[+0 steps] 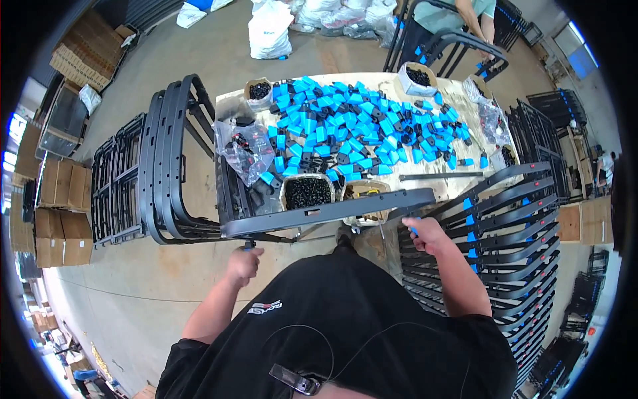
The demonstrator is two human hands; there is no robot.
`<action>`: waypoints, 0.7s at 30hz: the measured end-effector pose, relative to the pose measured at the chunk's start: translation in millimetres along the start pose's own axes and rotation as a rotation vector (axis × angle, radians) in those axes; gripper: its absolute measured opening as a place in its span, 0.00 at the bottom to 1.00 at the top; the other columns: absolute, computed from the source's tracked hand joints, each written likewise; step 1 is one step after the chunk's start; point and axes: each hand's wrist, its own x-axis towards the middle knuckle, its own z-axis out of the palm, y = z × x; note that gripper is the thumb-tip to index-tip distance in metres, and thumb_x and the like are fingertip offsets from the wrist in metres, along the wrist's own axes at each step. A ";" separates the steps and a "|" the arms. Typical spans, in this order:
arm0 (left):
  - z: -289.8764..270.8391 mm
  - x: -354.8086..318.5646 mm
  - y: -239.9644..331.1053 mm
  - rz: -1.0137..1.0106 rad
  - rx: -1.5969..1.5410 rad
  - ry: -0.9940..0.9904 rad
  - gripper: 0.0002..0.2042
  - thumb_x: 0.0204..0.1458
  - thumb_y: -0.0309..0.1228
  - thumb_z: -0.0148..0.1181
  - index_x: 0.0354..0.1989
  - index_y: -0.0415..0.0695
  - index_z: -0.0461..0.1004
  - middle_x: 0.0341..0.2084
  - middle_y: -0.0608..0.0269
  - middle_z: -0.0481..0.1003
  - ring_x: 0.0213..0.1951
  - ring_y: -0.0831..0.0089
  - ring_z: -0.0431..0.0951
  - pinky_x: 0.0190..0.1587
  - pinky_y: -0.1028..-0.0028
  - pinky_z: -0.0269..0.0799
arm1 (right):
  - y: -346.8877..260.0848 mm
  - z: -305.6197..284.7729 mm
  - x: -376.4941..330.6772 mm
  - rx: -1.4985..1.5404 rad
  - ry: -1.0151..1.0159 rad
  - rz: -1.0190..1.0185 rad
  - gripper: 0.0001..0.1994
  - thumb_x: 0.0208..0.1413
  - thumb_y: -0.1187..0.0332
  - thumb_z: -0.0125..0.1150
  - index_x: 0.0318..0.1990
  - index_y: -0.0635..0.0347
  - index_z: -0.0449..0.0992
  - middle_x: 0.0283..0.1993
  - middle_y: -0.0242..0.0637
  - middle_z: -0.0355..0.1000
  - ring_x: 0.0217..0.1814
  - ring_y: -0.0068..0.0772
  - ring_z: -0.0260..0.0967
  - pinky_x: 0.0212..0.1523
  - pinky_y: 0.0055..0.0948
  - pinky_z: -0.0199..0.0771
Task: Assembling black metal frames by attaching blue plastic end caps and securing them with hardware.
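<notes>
A dark grey metal frame spans the near edge of the table in front of me, its right end higher in the picture than its left. My left hand is closed at the frame's left end, around a short dark part with a bit of blue. At the other end, my right hand is closed by the frame's dark lower part, with a small blue piece showing at the fingers. Much of both grips is hidden. Beyond the frame lies a wide heap of blue-and-black plastic caps.
Bent dark frames stand at the left; a tall stack of frames with blue pieces is close on the right. A box of black parts and a plastic bag sit on the table. A co-worker handles frames beyond.
</notes>
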 end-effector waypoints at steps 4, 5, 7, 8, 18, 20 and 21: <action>37.2 30.8 -36.4 0.359 0.401 0.575 0.22 0.48 0.35 0.67 0.46 0.31 0.74 0.29 0.48 0.80 0.33 0.59 0.82 0.40 0.61 0.76 | 6.5 0.9 5.5 -0.089 -0.004 -0.028 0.15 0.54 0.62 0.72 0.27 0.55 0.69 0.23 0.29 0.62 0.18 0.22 0.54 0.18 0.28 0.49; 41.9 45.2 -45.9 0.405 0.308 0.656 0.22 0.48 0.36 0.67 0.46 0.32 0.75 0.30 0.48 0.80 0.34 0.58 0.82 0.41 0.61 0.76 | 6.6 4.2 3.8 -0.107 0.008 -0.044 0.16 0.54 0.63 0.72 0.26 0.54 0.68 0.22 0.28 0.62 0.17 0.23 0.54 0.18 0.28 0.49; 55.5 60.7 -50.4 0.564 0.065 0.787 0.22 0.48 0.35 0.69 0.48 0.35 0.75 0.34 0.47 0.80 0.36 0.57 0.82 0.43 0.62 0.76 | 6.9 6.3 2.6 -0.131 0.027 -0.060 0.16 0.54 0.64 0.72 0.24 0.54 0.68 0.21 0.28 0.62 0.17 0.23 0.55 0.17 0.28 0.49; 55.1 62.6 -50.2 0.562 0.060 0.782 0.22 0.48 0.35 0.69 0.48 0.35 0.75 0.34 0.47 0.80 0.36 0.57 0.82 0.43 0.62 0.76 | 8.2 7.8 3.2 -0.137 0.044 -0.090 0.16 0.53 0.65 0.72 0.23 0.53 0.67 0.20 0.28 0.62 0.17 0.23 0.55 0.17 0.29 0.50; 1.5 105.4 -71.4 0.877 0.527 0.490 0.09 0.49 0.33 0.68 0.29 0.39 0.78 0.23 0.57 0.80 0.29 0.63 0.82 0.34 0.63 0.75 | 65.8 3.6 63.3 -0.444 0.359 -0.608 0.13 0.49 0.63 0.72 0.27 0.63 0.76 0.22 0.42 0.73 0.22 0.40 0.71 0.27 0.40 0.72; 10.5 98.2 -53.2 0.922 0.524 0.468 0.09 0.50 0.33 0.67 0.29 0.40 0.79 0.25 0.57 0.81 0.28 0.68 0.82 0.33 0.67 0.74 | 84.5 10.4 94.9 -0.445 0.479 -0.569 0.16 0.48 0.60 0.72 0.33 0.66 0.79 0.28 0.47 0.77 0.30 0.46 0.77 0.37 0.41 0.76; 10.6 94.0 -50.8 0.850 0.529 0.432 0.08 0.50 0.33 0.67 0.28 0.41 0.78 0.25 0.57 0.81 0.28 0.69 0.82 0.33 0.67 0.75 | 95.7 15.9 116.5 -0.386 0.562 -0.635 0.15 0.49 0.61 0.72 0.34 0.65 0.79 0.28 0.47 0.78 0.30 0.45 0.77 0.37 0.41 0.76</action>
